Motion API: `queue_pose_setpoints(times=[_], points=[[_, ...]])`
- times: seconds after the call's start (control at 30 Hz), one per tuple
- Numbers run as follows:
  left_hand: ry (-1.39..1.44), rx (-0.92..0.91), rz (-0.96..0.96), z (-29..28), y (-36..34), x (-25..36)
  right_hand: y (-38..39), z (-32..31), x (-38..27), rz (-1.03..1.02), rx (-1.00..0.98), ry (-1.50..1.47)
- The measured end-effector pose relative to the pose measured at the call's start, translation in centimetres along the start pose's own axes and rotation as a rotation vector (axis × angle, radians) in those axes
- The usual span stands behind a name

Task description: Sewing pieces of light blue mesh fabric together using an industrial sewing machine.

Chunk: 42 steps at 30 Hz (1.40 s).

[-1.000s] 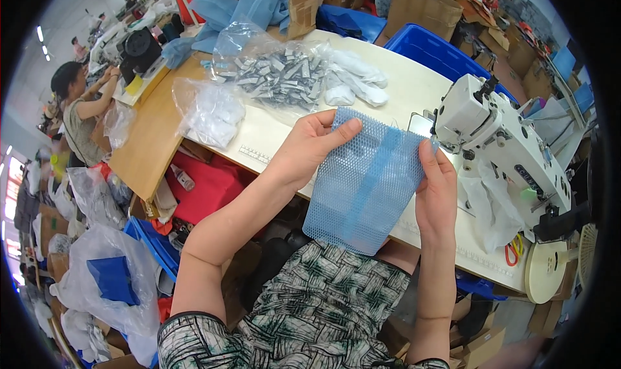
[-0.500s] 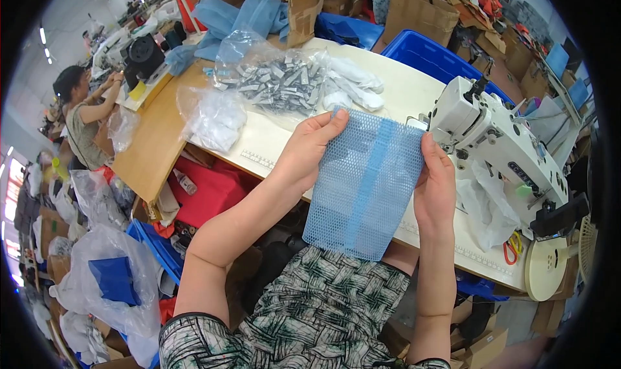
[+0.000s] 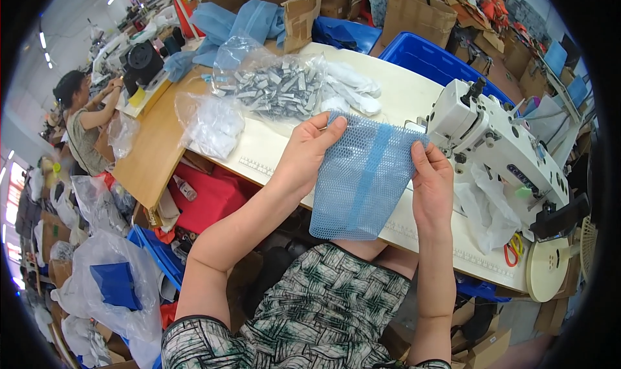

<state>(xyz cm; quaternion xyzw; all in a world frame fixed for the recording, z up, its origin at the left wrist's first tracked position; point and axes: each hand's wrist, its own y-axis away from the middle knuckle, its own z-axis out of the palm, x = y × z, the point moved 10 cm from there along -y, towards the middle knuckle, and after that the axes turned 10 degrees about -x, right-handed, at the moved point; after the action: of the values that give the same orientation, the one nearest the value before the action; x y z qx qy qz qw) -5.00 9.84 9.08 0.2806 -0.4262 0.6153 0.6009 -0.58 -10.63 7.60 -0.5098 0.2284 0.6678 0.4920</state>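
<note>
Between my two hands hangs a light blue mesh piece with a denser blue band down its middle. My left hand pinches its upper left corner, thumb on top. At the upper right corner my right hand grips the edge between thumb and fingers. The mesh is held up over the near edge of the white sewing table, its lower end above my lap. Just right of the mesh stands a white sewing machine, close to my right hand.
On the table lie a clear bag of grey-white small pieces, a bag of white material and white gloves. Scissors with red and yellow handles rest at right. A blue bin stands behind. Another person works at far left.
The lower end of the mesh has swung up and tilted away from me. My right hand has shifted slightly down and left, with both hands still gripping the top corners.
</note>
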Motion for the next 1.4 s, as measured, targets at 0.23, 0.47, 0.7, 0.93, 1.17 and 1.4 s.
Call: queue_pose_setpoints(times=[0.23,0.47,0.7,0.93,1.17,1.4], points=[[-0.065,-0.041,0.01,0.7,0.0,0.9,-0.5,0.2,-0.5,-0.028,-0.021,0.027],[-0.149,-0.003,0.001,1.4,-0.1,1.8,-0.9,0.7,-1.1,-0.052,0.009,0.014],[-0.164,-0.002,-0.01,1.0,0.0,2.1,-1.3,1.7,-1.6,-0.053,-0.058,-0.049],[-0.099,0.023,0.015,1.2,0.1,3.2,-1.7,3.3,-2.9,-0.023,-0.135,-0.023],[-0.045,0.066,0.048,1.3,0.2,3.6,-2.2,4.3,-3.7,-0.01,-0.156,-0.05],[-0.015,0.107,0.026,1.3,0.5,3.3,-2.0,3.7,-4.0,-0.044,-0.106,-0.006]])
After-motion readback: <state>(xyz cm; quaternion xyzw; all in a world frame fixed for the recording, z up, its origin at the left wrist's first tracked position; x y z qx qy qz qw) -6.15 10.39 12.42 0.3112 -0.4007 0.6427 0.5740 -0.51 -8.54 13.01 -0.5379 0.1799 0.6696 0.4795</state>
